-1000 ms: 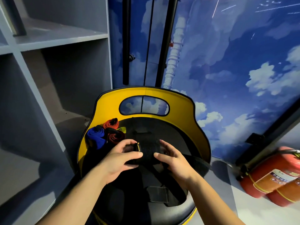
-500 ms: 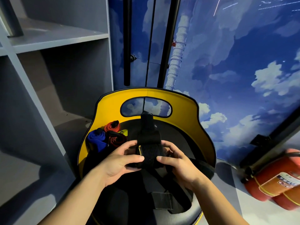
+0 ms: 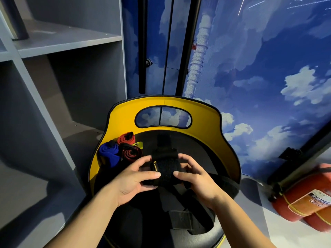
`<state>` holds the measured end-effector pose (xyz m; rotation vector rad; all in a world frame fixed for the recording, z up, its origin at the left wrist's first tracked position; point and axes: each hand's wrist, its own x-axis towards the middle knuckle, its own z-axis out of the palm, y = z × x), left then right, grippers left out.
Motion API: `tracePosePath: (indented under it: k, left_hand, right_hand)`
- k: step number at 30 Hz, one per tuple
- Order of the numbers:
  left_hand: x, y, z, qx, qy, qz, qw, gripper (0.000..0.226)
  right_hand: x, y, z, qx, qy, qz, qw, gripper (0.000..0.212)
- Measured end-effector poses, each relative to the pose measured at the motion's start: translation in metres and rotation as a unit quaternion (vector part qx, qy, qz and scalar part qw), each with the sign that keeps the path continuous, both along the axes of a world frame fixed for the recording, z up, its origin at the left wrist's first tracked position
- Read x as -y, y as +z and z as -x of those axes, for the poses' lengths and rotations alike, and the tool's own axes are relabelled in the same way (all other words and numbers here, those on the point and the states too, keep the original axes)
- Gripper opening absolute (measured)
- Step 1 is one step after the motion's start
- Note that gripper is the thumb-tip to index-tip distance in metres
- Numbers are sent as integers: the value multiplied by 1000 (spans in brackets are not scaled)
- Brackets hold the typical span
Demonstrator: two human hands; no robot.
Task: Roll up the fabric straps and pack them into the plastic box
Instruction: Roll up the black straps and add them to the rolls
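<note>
Three rolled straps, a blue roll (image 3: 108, 154) and two red-and-black rolls (image 3: 131, 153), lie at the left edge of the yellow-backed chair's (image 3: 179, 106) black seat. Mid-seat, the left hand (image 3: 131, 181) and right hand (image 3: 200, 181) both grasp a partly rolled black strap (image 3: 165, 170), its loose end rising beyond. Grey shelving (image 3: 59, 42) crowds the left; fire extinguishers (image 3: 304, 204) lie right.

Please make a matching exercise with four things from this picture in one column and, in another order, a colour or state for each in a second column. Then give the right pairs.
Column 1:
1. black strap
2. blue roll
3. chair back
4. fire extinguisher

Column 2:
A. lying on the floor at the right
B. yellow, with an oval opening
C. held between both hands
D. resting on the seat, at its left edge

Pairs: 1-C, 2-D, 3-B, 4-A
</note>
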<state>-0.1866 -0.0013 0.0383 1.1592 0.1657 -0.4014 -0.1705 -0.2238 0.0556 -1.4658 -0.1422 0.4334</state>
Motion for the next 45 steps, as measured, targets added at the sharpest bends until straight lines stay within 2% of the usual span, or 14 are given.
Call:
tracePosePath:
  k: [4, 8, 12, 15, 20, 28, 31, 35, 37, 39, 42, 45]
  left_hand:
    - [4, 3, 3, 22, 19, -31, 999, 70]
    - [17, 4, 8, 58, 31, -103, 993, 66]
    - [20, 2, 10, 69, 15, -120, 990, 73]
    - [22, 1, 13, 78, 3, -146, 986, 66]
    - [23, -3, 13, 75, -6, -164, 984, 60]
    - [22, -4, 9, 18, -5, -103, 995, 49]
    - [19, -4, 5, -1, 17, -77, 997, 47]
    - [17, -4, 1, -15, 37, -47, 998, 58]
    - [17, -4, 0, -23, 63, -41, 997, 49]
    - [15, -6, -2, -38, 94, -38, 994, 40]
    - [11, -6, -7, -51, 127, -31, 990, 42]
    - [9, -2, -11, -54, 155, -19, 986, 45]
  right_hand:
    - [-1, 6, 0, 5, 4, -7, 1000, 49]
    - [-4, 15, -6, -24, -55, -58, 996, 27]
    - [-7, 21, -15, -15, -103, -26, 994, 16]
    - [-10, 19, -21, 3, -132, 0, 991, 10]
    - [-17, 15, -27, 41, -159, 6, 986, 14]
    - [-23, 18, -24, 133, -157, 34, 978, 12]
    - [-24, 20, -23, 206, -142, 79, 965, 18]
    - [-23, 21, -20, 303, -107, 115, 940, 25]
    - [-21, 22, -19, 339, -105, 126, 927, 26]
    - [-18, 24, -17, 346, -116, 135, 921, 27]
    - [-15, 26, -14, 346, -105, 141, 922, 28]
    - [-17, 27, -4, 256, -43, 80, 963, 25]
